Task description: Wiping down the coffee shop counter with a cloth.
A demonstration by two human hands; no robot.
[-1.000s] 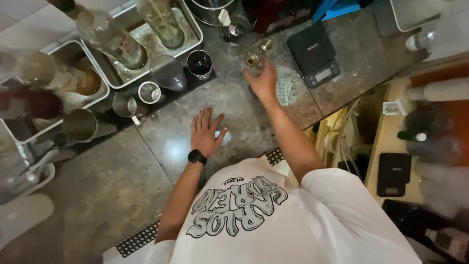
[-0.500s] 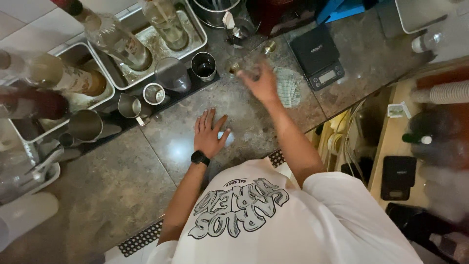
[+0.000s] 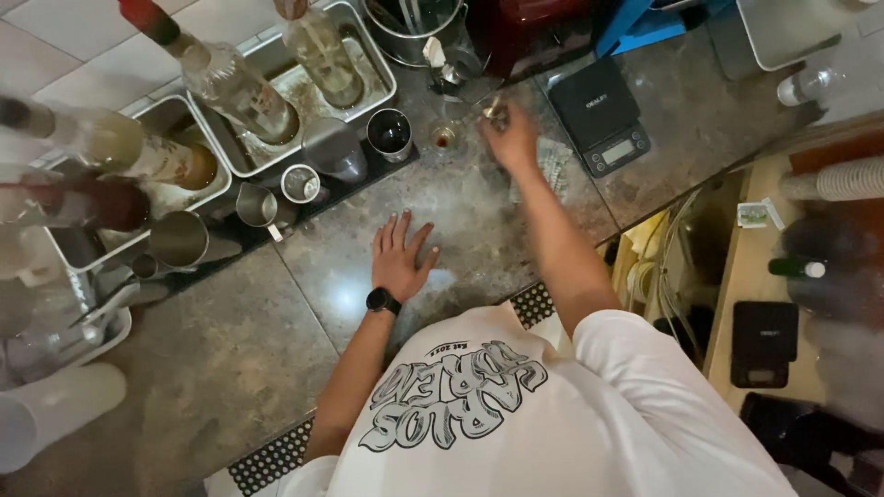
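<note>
My left hand (image 3: 401,258) lies flat on the dark stone counter (image 3: 276,359), fingers spread, holding nothing; a black watch (image 3: 382,300) is on its wrist. My right hand (image 3: 513,140) reaches to the back of the counter and grips a small shiny metal cup (image 3: 495,112) between the fingertips. Just left of that hand a small glass (image 3: 445,138) with a little brown liquid stands on the counter. Whether the cup is tilted is too blurred to tell.
Several bottles (image 3: 230,83) stand in metal trays (image 3: 373,55) at the back left, with metal tumblers (image 3: 180,239) and a dark cup (image 3: 389,132) on a black mat. A black digital scale (image 3: 599,115) and a folded cloth (image 3: 555,158) lie right of my hand. Shelves with white cups (image 3: 843,179) are at the right.
My right hand has shifted a little with the small metal cup, and the small glass now stands free to its left. My left hand has stayed flat on the counter.
</note>
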